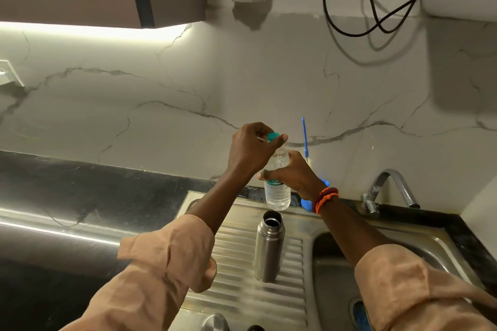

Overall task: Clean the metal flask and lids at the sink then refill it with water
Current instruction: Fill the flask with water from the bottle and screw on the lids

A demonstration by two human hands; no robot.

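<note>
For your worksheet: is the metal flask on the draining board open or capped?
Open. The metal flask stands upright, its dark mouth showing with no lid on it.

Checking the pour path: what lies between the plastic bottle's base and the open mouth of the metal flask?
Nothing. In the head view the bottle, held in the right hand, hangs just above the flask; only the bare drainboard shows behind the gap.
</note>
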